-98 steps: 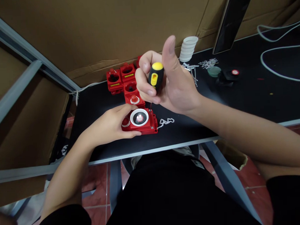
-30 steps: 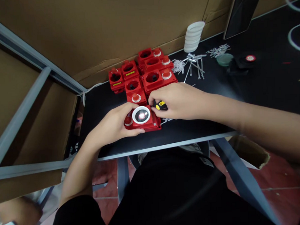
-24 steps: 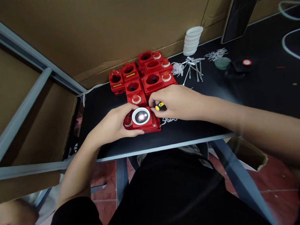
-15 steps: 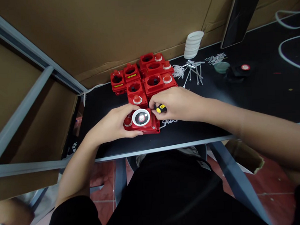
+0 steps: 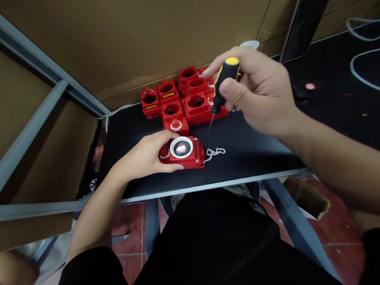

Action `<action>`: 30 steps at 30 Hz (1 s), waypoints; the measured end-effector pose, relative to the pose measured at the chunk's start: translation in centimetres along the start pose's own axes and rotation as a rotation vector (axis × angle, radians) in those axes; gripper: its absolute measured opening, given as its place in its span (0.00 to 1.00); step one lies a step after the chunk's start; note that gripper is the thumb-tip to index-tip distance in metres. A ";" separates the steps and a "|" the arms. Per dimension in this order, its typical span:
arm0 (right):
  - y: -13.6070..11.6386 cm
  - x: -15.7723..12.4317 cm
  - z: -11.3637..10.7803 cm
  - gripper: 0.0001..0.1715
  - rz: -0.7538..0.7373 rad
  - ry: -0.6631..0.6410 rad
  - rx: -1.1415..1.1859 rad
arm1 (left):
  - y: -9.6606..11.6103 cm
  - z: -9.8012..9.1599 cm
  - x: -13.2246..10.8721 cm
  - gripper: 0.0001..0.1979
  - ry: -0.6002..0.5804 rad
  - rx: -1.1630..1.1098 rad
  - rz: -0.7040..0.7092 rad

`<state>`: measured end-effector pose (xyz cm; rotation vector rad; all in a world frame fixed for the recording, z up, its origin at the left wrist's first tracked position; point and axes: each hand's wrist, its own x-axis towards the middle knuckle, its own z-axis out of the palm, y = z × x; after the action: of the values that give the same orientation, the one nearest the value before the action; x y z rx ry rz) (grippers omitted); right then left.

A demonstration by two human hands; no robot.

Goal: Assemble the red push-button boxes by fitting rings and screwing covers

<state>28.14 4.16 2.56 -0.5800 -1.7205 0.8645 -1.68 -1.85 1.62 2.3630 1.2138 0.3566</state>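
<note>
Near the table's front edge lies a red alarm box with a white ring around a dark round window and a small red dome. My left hand grips its left end, thumb along the near side and fingers over the far side. Raised above the table, to the right of the box, my right hand holds a black and yellow screwdriver. Its thin shaft points down at the black tabletop, apart from the box. A thin white cord trails from the box's right end.
Several more red boxes stand grouped behind, against the cardboard wall. My right hand mostly covers a white ring stack. A black part with a red and white label lies right. A grey metal frame borders the left.
My right hand has lifted the screwdriver off the box's far right corner and moved up and right. My left hand keeps its grip; the box has barely shifted.
</note>
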 end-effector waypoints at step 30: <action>1.9 -0.5 1.1 0.22 -0.094 -0.025 0.093 | 0.1 0.2 0.2 0.32 0.013 -0.024 0.017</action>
<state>27.18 4.68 0.62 -0.4250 -1.7069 0.8830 -1.42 -1.83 1.46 2.3552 1.1892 0.3903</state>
